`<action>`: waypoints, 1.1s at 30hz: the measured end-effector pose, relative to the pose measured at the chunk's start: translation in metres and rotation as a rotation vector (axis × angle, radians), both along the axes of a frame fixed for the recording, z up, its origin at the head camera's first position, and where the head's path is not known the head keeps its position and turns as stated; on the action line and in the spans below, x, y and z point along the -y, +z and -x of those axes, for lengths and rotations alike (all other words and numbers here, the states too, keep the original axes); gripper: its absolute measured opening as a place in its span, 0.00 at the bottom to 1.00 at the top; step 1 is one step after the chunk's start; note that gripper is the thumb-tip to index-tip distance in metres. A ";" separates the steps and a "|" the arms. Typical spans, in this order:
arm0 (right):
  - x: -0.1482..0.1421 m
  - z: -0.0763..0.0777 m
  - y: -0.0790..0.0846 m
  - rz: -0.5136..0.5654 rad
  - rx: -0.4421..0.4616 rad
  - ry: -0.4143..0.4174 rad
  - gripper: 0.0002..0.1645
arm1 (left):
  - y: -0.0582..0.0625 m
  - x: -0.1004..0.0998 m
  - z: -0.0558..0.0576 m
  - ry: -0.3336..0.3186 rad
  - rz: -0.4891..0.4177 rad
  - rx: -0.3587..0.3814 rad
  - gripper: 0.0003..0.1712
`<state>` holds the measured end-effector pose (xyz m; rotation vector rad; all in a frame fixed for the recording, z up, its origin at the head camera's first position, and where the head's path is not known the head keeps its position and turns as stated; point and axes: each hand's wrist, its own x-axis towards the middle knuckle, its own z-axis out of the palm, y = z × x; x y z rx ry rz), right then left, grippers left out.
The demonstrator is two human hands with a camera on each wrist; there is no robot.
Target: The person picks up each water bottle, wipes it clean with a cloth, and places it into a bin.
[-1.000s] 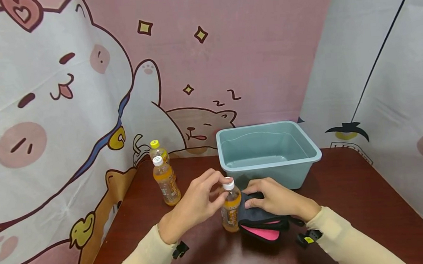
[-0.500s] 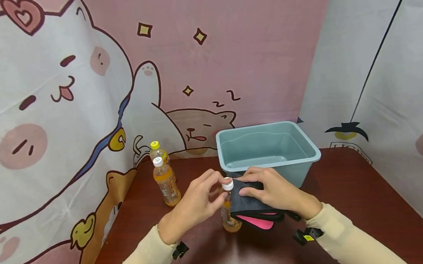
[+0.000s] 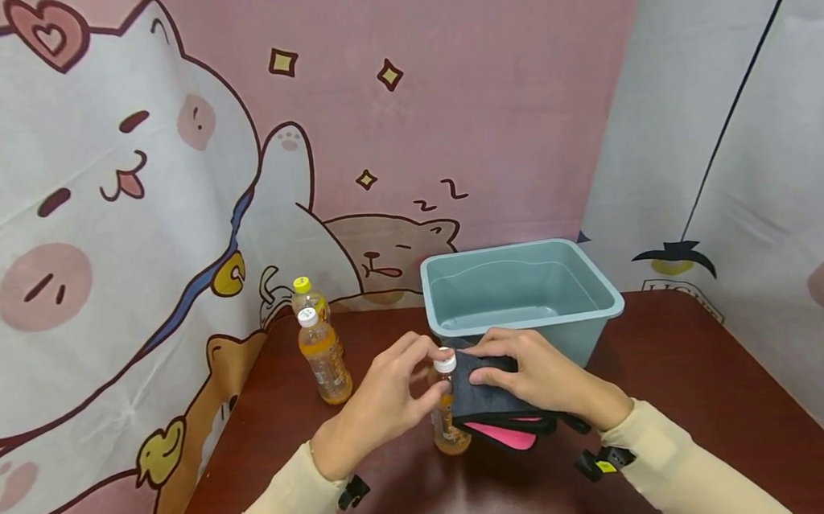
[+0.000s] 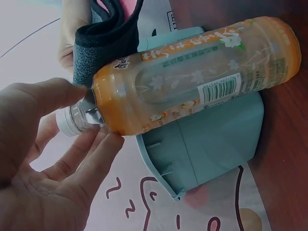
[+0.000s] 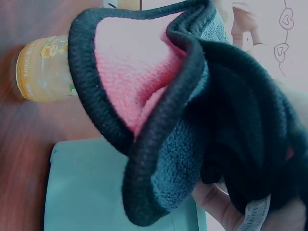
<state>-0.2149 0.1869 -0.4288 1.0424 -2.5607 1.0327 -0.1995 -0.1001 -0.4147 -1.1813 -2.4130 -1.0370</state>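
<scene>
My left hand (image 3: 386,392) grips a plastic bottle (image 3: 448,434) by its neck, thumb and fingertips just below the white cap. The bottle stands upright on the table, with an orange label and a barcode (image 4: 219,88). My right hand (image 3: 540,372) holds a folded cloth (image 3: 483,395), dark grey with black edging and a pink inner side (image 5: 137,62). The cloth lies against the bottle's right side near the shoulder and partly hides it in the head view. The right fingertips are partly behind the folds in the right wrist view.
Right behind the hands stands a blue-green plastic bin (image 3: 526,325). At the back left are two more bottles, one with a white cap (image 3: 328,368) and one with a yellow cap (image 3: 302,285) behind it. A printed fabric backdrop (image 3: 502,105) borders the dark red table (image 3: 692,396).
My right hand has raised the cloth and brought it leftward against the bottle, covering part of it. The left hand has stayed at the bottle's neck.
</scene>
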 end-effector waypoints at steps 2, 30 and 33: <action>-0.002 -0.001 0.000 0.007 -0.012 -0.006 0.23 | -0.001 0.000 0.000 0.005 0.002 0.000 0.23; -0.048 -0.012 -0.005 0.129 0.006 -0.105 0.23 | -0.005 0.021 0.033 0.280 0.009 -0.033 0.26; -0.050 -0.015 -0.006 0.136 0.014 -0.104 0.23 | -0.007 0.022 0.042 0.304 0.001 -0.052 0.27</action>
